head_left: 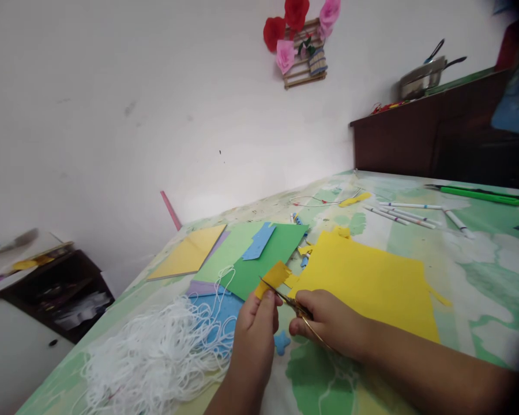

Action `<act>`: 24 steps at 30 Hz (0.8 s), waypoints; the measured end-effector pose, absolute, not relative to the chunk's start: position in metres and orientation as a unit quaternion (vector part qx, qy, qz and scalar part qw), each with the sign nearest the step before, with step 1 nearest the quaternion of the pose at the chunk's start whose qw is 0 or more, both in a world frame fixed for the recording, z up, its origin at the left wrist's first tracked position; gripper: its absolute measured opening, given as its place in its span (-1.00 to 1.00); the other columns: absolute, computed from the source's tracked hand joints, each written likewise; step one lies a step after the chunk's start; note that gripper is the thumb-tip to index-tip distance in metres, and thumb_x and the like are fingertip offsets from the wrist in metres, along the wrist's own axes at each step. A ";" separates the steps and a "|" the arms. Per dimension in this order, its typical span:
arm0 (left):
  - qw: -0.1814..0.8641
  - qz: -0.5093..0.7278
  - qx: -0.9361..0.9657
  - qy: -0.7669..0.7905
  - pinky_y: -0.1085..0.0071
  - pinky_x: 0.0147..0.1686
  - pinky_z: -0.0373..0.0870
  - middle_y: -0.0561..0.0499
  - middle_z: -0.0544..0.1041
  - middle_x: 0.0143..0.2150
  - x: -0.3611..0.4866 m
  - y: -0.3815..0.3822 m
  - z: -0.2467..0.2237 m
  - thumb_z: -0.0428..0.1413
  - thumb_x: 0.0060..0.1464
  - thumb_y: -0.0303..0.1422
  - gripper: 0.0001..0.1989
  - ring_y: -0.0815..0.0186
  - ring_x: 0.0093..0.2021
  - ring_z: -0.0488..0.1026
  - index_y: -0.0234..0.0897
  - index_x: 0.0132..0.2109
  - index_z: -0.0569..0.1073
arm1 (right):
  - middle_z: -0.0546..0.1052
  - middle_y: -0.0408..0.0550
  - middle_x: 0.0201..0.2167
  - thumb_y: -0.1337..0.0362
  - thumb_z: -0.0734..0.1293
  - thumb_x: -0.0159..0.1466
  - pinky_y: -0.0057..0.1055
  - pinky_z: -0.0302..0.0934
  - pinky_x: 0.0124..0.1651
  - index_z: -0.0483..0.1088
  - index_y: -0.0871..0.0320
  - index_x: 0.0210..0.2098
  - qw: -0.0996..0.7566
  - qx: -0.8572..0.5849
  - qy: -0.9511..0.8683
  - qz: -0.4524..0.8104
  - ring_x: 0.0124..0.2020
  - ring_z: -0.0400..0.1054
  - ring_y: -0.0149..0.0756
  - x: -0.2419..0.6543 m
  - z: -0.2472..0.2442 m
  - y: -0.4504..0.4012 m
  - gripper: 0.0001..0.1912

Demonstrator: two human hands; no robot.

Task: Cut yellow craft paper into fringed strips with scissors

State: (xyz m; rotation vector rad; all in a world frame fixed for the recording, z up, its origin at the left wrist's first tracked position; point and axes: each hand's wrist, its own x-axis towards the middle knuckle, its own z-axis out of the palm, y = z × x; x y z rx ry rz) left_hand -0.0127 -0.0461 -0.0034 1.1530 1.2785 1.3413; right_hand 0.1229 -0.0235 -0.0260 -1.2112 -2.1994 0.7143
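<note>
Left hand (256,329): fingers pinch yellow craft-sheet scrap (274,276), protruding beyond them | Right hand (328,317): fingers hold gold-handled scissors (301,311) | We judge scrap light, flexible, tearable; grip near edge, clear of scissors

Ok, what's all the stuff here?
big sheet: one, yellow, centre right
piece: one, yellow, front centre
scissors: one, gold, front centre
craft sheets: several, mixed colours, centre left
strip: one, blue, on craft sheets
string: one tangle, white, front left
star: one, blue, front centre
pens: several, white, back right
slim tool: one, green, far right
tablecloth: one, green-white, beneath
big flowers: four, red or pink, top
rack: one, brown, top
cookware: count unclear, silver, upper right
cabinets: two, partly brown, either side
left grip: one, on piece
right grip: one, on scissors
</note>
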 end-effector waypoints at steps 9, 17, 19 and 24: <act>0.464 0.556 0.462 0.513 0.56 -0.67 -0.05 0.20 0.09 -0.74 -0.011 -0.047 -0.001 -0.03 -0.09 -0.22 -0.75 0.54 -0.69 0.03 -0.33 -0.55 0.26 | 0.25 -0.22 -0.64 -0.04 0.19 0.04 -0.57 -0.12 -0.58 0.17 0.20 -0.57 0.262 -0.448 -0.810 0.272 -0.59 0.07 -0.50 0.123 -0.023 -0.025 -0.61; 0.453 0.569 0.463 0.506 0.56 -0.67 -0.03 0.20 0.09 -0.73 -0.012 -0.048 -0.003 -0.02 -0.10 -0.24 -0.77 0.54 -0.68 0.02 -0.33 -0.55 0.26 | 0.22 -0.25 -0.65 -0.05 0.21 0.01 -0.59 -0.15 -0.62 0.17 0.19 -0.56 0.265 -0.450 -0.808 0.273 -0.62 0.03 -0.52 0.125 -0.021 -0.028 -0.61; 0.459 0.581 0.453 0.497 0.56 -0.67 -0.05 0.21 0.07 -0.73 -0.012 -0.047 -0.003 -0.02 -0.10 -0.25 -0.77 0.54 -0.68 0.00 -0.32 -0.55 0.26 | 0.22 -0.25 -0.65 -0.06 0.18 0.03 -0.59 -0.14 -0.62 0.17 0.18 -0.54 0.273 -0.438 -0.815 0.263 -0.62 0.02 -0.52 0.125 -0.022 -0.029 -0.61; 0.462 0.574 0.467 0.488 0.56 -0.67 -0.05 0.20 0.08 -0.74 -0.012 -0.047 0.000 -0.03 -0.08 -0.19 -0.74 0.53 -0.68 0.00 -0.31 -0.54 0.24 | 0.24 -0.24 -0.63 -0.07 0.16 0.04 -0.60 -0.14 -0.62 0.17 0.18 -0.53 0.268 -0.436 -0.820 0.257 -0.62 0.03 -0.52 0.126 -0.026 -0.028 -0.60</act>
